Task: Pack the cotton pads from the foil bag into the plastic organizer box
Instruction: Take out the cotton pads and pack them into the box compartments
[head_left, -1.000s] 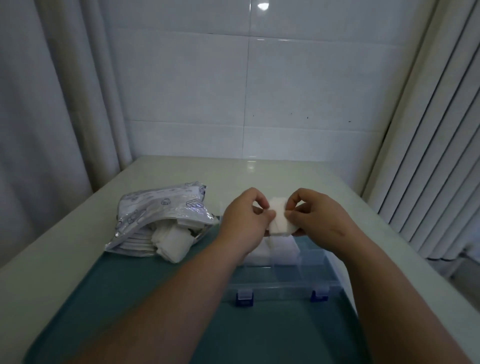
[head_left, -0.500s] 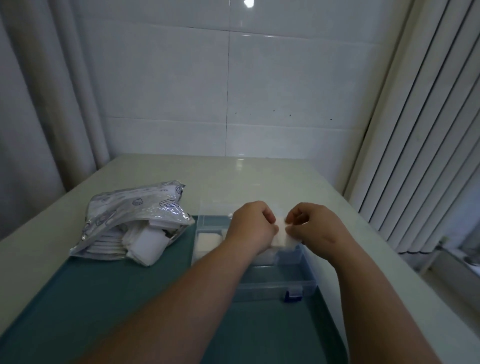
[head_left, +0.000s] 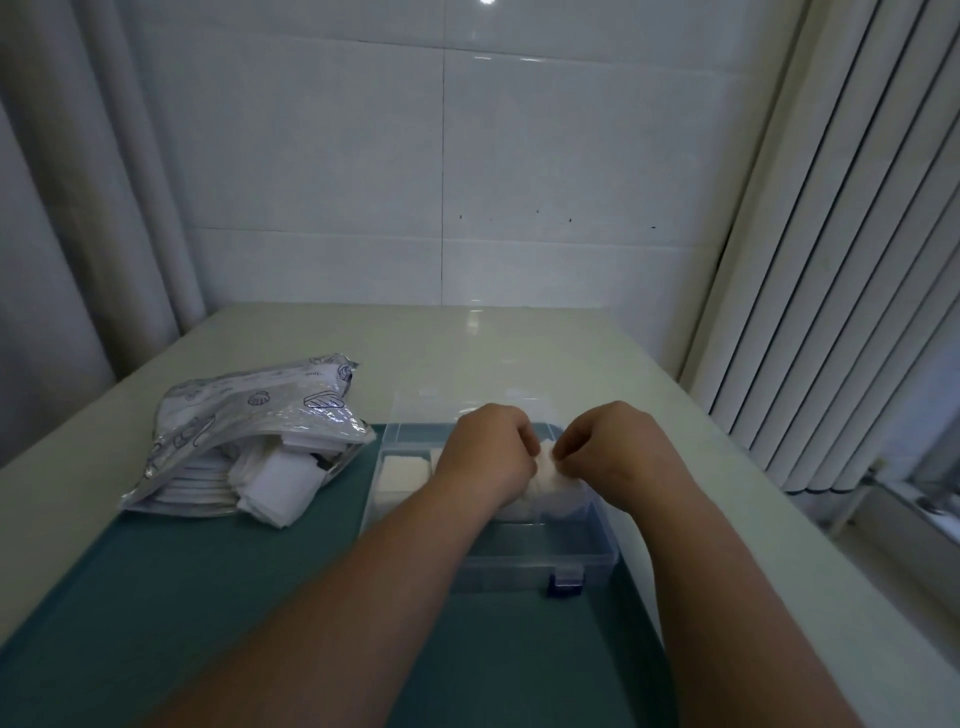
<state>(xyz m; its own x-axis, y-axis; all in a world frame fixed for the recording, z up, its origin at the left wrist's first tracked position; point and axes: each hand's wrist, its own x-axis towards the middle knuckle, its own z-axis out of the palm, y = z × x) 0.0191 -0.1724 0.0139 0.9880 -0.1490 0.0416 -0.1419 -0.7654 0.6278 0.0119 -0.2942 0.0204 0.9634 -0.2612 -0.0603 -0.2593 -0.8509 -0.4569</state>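
Since the frame a second earlier, the small white stack of square cotton pads has been brought down from above the box into it. It is now pinched from both sides, low among the rear compartments of the clear plastic organizer box with blue latches. The left hand is curled on the stack's left edge and the right hand on its right edge, with the fingertips bent inward. Which compartment holds the stack cannot be told, since the hands cover it. More white pads are seen lying in the rear-left compartment.

The box is set on a dark teal mat, which is spread over the pale glossy desk. Just left of the box, a crinkled silver foil bag printed with shell outlines is laid on its side, its mouth turned towards the box. Loose white pads are spilled from the mouth onto the mat. Behind the desk a white tiled wall is seen, flanked by a pale curtain on the left and vertical blinds on the right.
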